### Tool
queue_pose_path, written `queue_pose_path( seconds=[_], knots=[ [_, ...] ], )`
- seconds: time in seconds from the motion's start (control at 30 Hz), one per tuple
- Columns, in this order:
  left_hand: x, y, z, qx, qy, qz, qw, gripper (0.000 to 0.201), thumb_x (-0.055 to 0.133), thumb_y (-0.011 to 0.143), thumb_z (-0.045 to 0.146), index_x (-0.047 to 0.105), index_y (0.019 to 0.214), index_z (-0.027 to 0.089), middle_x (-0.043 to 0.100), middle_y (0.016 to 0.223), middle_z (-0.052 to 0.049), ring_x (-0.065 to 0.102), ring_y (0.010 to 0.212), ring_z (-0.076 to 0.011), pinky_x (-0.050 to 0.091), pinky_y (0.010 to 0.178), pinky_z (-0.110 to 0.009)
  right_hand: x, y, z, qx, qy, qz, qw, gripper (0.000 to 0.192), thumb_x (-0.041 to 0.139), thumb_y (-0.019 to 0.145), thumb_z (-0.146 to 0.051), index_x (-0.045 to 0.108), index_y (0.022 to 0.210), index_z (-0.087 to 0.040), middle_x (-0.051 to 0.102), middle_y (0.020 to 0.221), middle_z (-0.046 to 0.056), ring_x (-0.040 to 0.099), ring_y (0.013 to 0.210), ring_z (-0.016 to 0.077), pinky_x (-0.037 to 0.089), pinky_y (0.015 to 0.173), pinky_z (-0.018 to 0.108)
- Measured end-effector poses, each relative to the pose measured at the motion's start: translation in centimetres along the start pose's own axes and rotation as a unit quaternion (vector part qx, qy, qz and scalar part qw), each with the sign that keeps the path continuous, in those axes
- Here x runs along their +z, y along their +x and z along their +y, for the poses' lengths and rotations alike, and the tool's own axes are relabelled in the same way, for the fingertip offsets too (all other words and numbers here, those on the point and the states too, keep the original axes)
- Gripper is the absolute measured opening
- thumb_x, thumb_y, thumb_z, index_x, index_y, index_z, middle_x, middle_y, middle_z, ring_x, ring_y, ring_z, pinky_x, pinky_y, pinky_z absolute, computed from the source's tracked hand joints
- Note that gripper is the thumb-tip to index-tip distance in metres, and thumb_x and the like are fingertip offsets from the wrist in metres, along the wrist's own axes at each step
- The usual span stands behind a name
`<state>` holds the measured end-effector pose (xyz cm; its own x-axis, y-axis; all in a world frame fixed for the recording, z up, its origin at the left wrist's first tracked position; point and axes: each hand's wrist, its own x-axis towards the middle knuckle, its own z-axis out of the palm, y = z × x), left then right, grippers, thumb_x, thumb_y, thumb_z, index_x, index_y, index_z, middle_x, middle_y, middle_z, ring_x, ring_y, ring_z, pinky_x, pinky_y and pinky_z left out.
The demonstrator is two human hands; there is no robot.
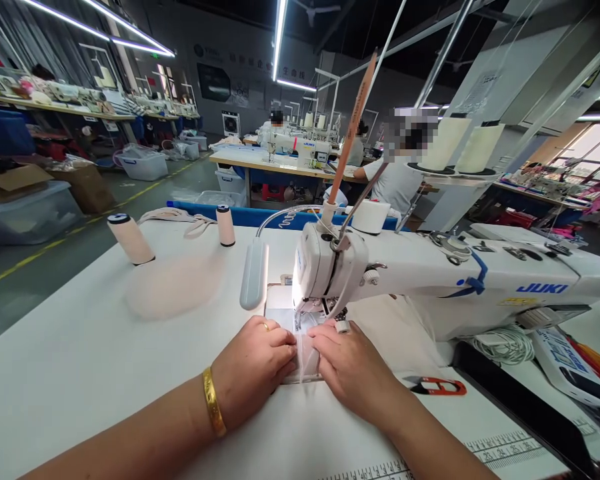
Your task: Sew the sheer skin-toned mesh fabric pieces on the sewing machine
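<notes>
At frame centre, the left hand (253, 363) and right hand (353, 367) pinch a small white fabric piece (304, 357) flat under the sewing machine (430, 280). Plastic bins (143, 165) upper left hold unclear contents; the needle is hidden.

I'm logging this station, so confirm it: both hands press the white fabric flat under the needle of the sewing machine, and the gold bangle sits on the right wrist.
One detail is wrong. The gold bangle sits on the left wrist, not the right, as the head view shows. The rest holds: the left hand and right hand press the white fabric flat by the sewing machine needle.
</notes>
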<state>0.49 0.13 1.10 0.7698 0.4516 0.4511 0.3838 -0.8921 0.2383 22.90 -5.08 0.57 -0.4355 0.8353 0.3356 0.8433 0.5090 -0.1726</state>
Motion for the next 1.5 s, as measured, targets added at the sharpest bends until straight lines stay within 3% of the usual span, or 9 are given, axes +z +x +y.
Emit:
queue_pose_path(
  seconds=[0.23, 0.43, 0.6, 0.7, 1.03, 1.33, 1.5],
  knots=[
    [-0.2, 0.9, -0.5, -0.026, 0.033, -0.027, 0.999, 0.029, 0.047, 0.101, 0.014, 0.073, 0.089, 0.020, 0.078, 0.100, -0.004, 0.067, 0.088, -0.0232, 0.046, 0.084, -0.043, 0.4, 0.3, 0.3, 0.024, -0.025, 0.011, 0.999, 0.036, 0.050, 0.081, 0.002, 0.066, 0.106, -0.019, 0.074, 0.113, 0.008, 0.056, 0.087, 0.0270, 0.043, 0.074, 0.038],
    [-0.3, 0.3, 0.1, 0.004, -0.005, 0.014, 1.000, 0.032, 0.044, 0.100, 0.011, 0.072, 0.088, 0.021, 0.077, 0.099, -0.003, 0.065, 0.090, -0.0220, 0.042, 0.086, -0.043, -0.3, 0.0, 0.0, -0.004, 0.018, 0.028, 0.999, 0.041, 0.048, 0.080, 0.005, 0.066, 0.108, -0.020, 0.072, 0.127, 0.006, 0.055, 0.091, 0.0258, 0.045, 0.076, 0.038],
    [-0.8, -0.7, 1.6, 0.008, -0.055, -0.009, 0.998, 0.030, 0.046, 0.098, 0.006, 0.071, 0.092, 0.023, 0.076, 0.096, 0.000, 0.065, 0.086, -0.0179, 0.038, 0.088, -0.041, -1.1, -0.2, -0.5, -0.089, 0.073, 0.002, 0.993, 0.029, 0.049, 0.090, -0.001, 0.065, 0.099, -0.023, 0.073, 0.104, 0.004, 0.057, 0.098, 0.0246, 0.046, 0.081, 0.038],
    [-0.9, -0.9, 1.7, 0.005, -0.053, -0.020, 0.998, 0.029, 0.047, 0.097, 0.006, 0.069, 0.089, 0.022, 0.075, 0.096, 0.000, 0.064, 0.081, -0.0166, 0.037, 0.088, -0.041, -1.3, -0.2, -0.7, -0.078, 0.078, -0.026, 0.994, 0.024, 0.049, 0.089, -0.001, 0.061, 0.089, -0.022, 0.069, 0.089, 0.003, 0.056, 0.089, 0.0224, 0.044, 0.076, 0.036],
    [-0.3, -0.4, 0.6, -0.007, -0.030, -0.002, 1.000, 0.034, 0.042, 0.093, 0.000, 0.068, 0.088, 0.022, 0.076, 0.092, 0.000, 0.066, 0.079, -0.0166, 0.038, 0.088, -0.041, -0.9, -0.1, -0.4, -0.033, 0.045, -0.021, 0.998, 0.022, 0.047, 0.081, 0.000, 0.051, 0.080, -0.021, 0.058, 0.077, 0.002, 0.050, 0.079, 0.0218, 0.038, 0.069, 0.034],
    [0.2, -0.4, -0.1, 0.003, -0.002, 0.014, 1.000, 0.034, 0.047, 0.088, -0.002, 0.070, 0.098, 0.022, 0.076, 0.094, -0.001, 0.066, 0.082, -0.0185, 0.038, 0.088, -0.041, -0.5, 0.1, -0.2, -0.028, 0.042, -0.020, 0.999, 0.038, 0.048, 0.084, 0.003, 0.064, 0.106, -0.023, 0.067, 0.098, 0.005, 0.056, 0.090, 0.0251, 0.044, 0.074, 0.038],
    [0.2, -0.4, -0.3, -0.005, 0.017, 0.007, 1.000, 0.032, 0.046, 0.089, 0.000, 0.070, 0.094, 0.021, 0.074, 0.091, -0.003, 0.064, 0.080, -0.0186, 0.040, 0.088, -0.041, -0.2, 0.1, -0.4, -0.034, 0.049, 0.013, 0.998, 0.038, 0.046, 0.087, 0.002, 0.064, 0.110, -0.023, 0.067, 0.102, 0.008, 0.059, 0.092, 0.0260, 0.047, 0.072, 0.037]
  ],
)
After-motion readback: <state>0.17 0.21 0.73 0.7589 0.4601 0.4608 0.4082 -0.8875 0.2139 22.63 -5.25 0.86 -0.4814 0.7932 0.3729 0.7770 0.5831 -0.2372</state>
